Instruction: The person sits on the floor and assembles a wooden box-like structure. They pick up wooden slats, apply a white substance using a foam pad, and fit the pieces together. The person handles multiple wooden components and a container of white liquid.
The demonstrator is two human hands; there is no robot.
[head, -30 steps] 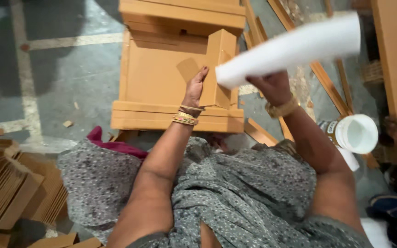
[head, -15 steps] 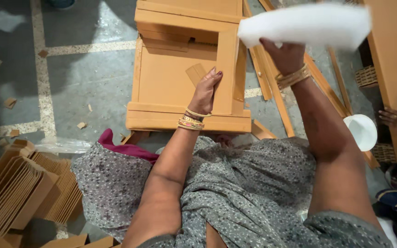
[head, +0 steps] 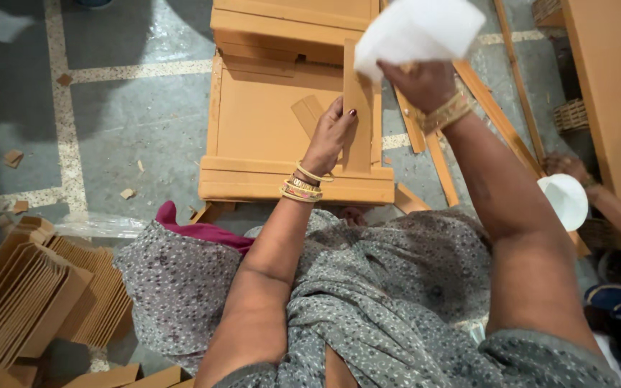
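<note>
The left hand (head: 330, 135) is closed in a light grip on a narrow upright strip of brown cardboard (head: 358, 108), thumb on one face and fingers on the other, holding it on edge inside a shallow brown cardboard tray (head: 267, 129) that lies flat on the grey stone floor (head: 131, 115) just in front of the person's knees. The right hand (head: 422, 82) is raised above the tray's far right corner, fist closed around a large white sheet of soft foam-like wrap (head: 418, 29) that hangs clear of the cardboard. A second folded brown carton (head: 289, 21) lies against the tray's far edge, and a small loose cardboard flap (head: 307, 113) lies on the tray floor just beside the left fingers. To do this well, it seems wise to keep the strip square to the tray wall and pressed firmly to the tray floor so it does not lean, while the white sheet is brought low and flat rather than bunched, which would likely catch on the strip's top edge. A stack of flattened brown cardboard pieces (head: 30, 294) lies at the left, thin wooden slats (head: 497, 108) lie to the right, and another person's hand (head: 566, 169) rests near a round white lid (head: 563, 201).
</note>
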